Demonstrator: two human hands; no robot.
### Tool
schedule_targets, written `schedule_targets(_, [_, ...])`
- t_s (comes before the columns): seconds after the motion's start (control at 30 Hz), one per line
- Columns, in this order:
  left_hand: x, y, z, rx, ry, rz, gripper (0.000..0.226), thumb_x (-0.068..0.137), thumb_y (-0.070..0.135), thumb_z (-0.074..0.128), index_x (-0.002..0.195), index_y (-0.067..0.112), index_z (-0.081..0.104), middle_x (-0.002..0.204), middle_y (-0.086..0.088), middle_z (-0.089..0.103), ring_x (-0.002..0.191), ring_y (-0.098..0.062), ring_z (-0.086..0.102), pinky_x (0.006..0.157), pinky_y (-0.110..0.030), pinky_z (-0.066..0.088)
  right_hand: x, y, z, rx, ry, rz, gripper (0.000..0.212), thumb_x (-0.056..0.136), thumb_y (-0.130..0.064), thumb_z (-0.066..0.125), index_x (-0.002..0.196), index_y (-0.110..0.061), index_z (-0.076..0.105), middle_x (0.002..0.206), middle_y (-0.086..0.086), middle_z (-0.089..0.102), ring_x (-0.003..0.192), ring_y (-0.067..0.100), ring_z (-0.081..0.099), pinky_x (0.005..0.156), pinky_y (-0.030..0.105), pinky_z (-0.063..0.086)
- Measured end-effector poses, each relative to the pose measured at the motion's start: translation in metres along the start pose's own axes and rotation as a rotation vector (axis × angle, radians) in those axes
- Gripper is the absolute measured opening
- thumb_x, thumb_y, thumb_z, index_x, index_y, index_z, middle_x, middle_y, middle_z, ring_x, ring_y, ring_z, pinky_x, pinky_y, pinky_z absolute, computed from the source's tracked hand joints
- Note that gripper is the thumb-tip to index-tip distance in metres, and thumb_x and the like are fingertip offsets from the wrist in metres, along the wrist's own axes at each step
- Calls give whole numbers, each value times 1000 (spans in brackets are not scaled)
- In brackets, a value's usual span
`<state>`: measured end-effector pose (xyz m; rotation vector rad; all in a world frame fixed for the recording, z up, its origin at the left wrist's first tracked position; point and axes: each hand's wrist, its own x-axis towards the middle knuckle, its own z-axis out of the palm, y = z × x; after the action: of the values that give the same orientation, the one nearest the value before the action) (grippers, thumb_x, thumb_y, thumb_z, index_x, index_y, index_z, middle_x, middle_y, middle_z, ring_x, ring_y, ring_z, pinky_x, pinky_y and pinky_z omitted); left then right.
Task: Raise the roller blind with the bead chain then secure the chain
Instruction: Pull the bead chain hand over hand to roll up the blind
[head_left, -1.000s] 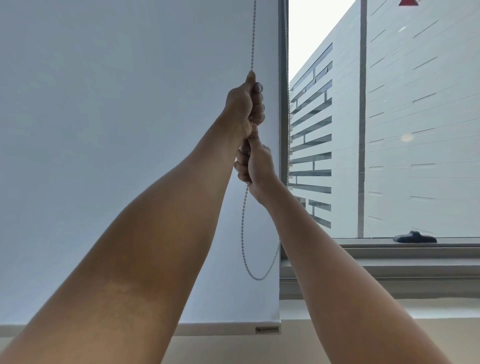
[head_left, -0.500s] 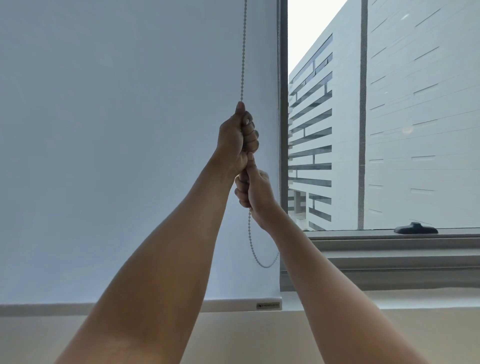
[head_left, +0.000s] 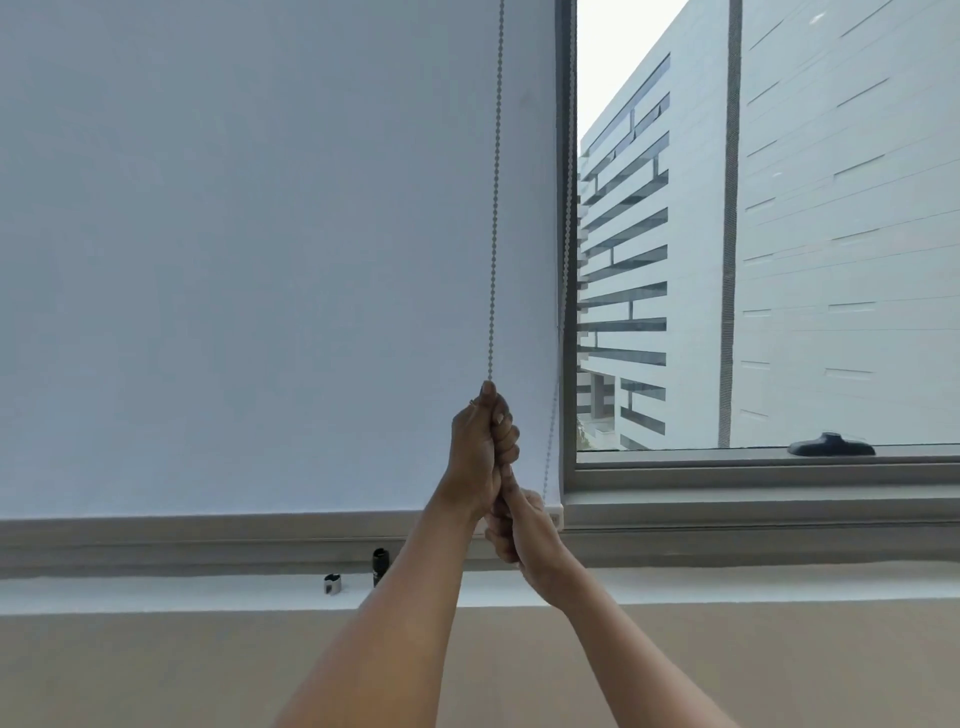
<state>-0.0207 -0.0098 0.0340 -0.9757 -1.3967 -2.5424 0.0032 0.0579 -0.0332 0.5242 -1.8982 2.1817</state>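
- The left hand (head_left: 483, 447) makes a fist round the bead chain (head_left: 496, 208). Its fingers (head_left: 508, 441) are curled tight and the thumb points up along the chain.
- The right hand (head_left: 527, 538) sits just under the left hand and touches it. Its fingers are curled round the chain too.
- The chain runs straight up from the fists, in front of the roller blind (head_left: 260, 260).
- The blind covers the left window. Its bottom edge hangs low, just above the window sill (head_left: 156, 590).
- A small black thing (head_left: 380, 564) and a small white thing (head_left: 332, 583) stand on the sill.
- The right window shows a grey building (head_left: 831, 208). A dark handle (head_left: 831, 445) sits on its frame.
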Motion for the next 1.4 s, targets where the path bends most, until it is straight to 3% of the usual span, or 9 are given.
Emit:
schedule_targets(0.33, [-9, -4, -4, -64, 15, -12, 54, 98, 31, 30, 46, 22, 40, 38, 11, 28, 32, -2, 21, 32, -14, 17, -7, 3, -7, -42, -26, 85, 49, 97, -42, 32, 53, -20, 36, 42, -9, 33, 38, 7, 25, 42, 18, 17])
schedule_targets(0.47, [-10, -2, -3, -91, -5, -12, 56, 98, 31, 30, 44, 23, 41, 38, 11, 28, 32, -2, 21, 33, -13, 18, 6, -11, -17, 67, -98, 72, 16, 76, -32, 43, 74, -17, 47, 65, -4, 50, 60, 11, 44, 55, 23, 32])
schedule_targets(0.57, [-12, -2, -3, -85, -22, 5, 54, 98, 29, 29, 46, 21, 40, 38, 11, 27, 32, -2, 21, 32, -14, 19, 21, -39, -22, 75, -88, 12, 25, 68, -21, 40, 89, -14, 53, 83, 1, 58, 82, 15, 51, 71, 31, 37])
schedule_targets(0.7, [-14, 0, 4, -62, 6, -48, 45, 99, 29, 29, 56, 17, 32, 37, 12, 26, 31, -2, 19, 34, -15, 15, 40, -104, -9, 199, -52, -127, 22, 86, -16, 36, 91, -13, 56, 92, 0, 64, 85, 15, 59, 76, 31, 44])
schedule_targets(0.87, [-17, -2, 10, -26, -4, -65, 45, 99, 31, 30, 57, 15, 33, 37, 10, 27, 31, -2, 20, 34, -13, 15, 58, -163, 22, -78, 92, -172, 35, 96, -42, 37, 82, -14, 53, 73, 4, 57, 62, 16, 56, 58, 26, 49])
schedule_targets(0.97, [-18, 0, 9, -14, -10, -53, 47, 99, 31, 30, 55, 15, 34, 36, 10, 27, 32, -2, 20, 33, -12, 16, 62, -169, 38, -67, 242, -242, 45, 95, -46, 35, 61, -18, 38, 54, -1, 35, 35, 7, 32, 35, 17, 27])
schedule_targets(1.13, [-17, 5, 3, 19, -111, -146, 56, 98, 36, 31, 45, 19, 42, 38, 9, 26, 35, -4, 20, 37, -17, 16, 64, -159, 46, -104, 380, -403, 49, 97, -42, 32, 54, -19, 27, 51, -2, 25, 39, 10, 22, 34, 17, 19])
schedule_targets(1.27, [-2, 27, -11, 241, -220, -237, 71, 94, 53, 15, 59, 13, 62, 49, 1, 53, 49, -11, 43, 59, -26, 34, 63, -161, 47, -171, 366, -425, 51, 97, -41, 32, 51, -20, 30, 46, -5, 28, 40, 10, 23, 37, 20, 19])
schedule_targets(1.4, [37, 80, -4, 375, -124, -94, 72, 95, 52, 10, 100, 2, 61, 99, -14, 65, 104, -27, 58, 102, -39, 37, 60, -161, 45, -167, 327, -435, 51, 98, -39, 34, 51, -20, 36, 33, -10, 33, 32, 3, 29, 39, 19, 26])
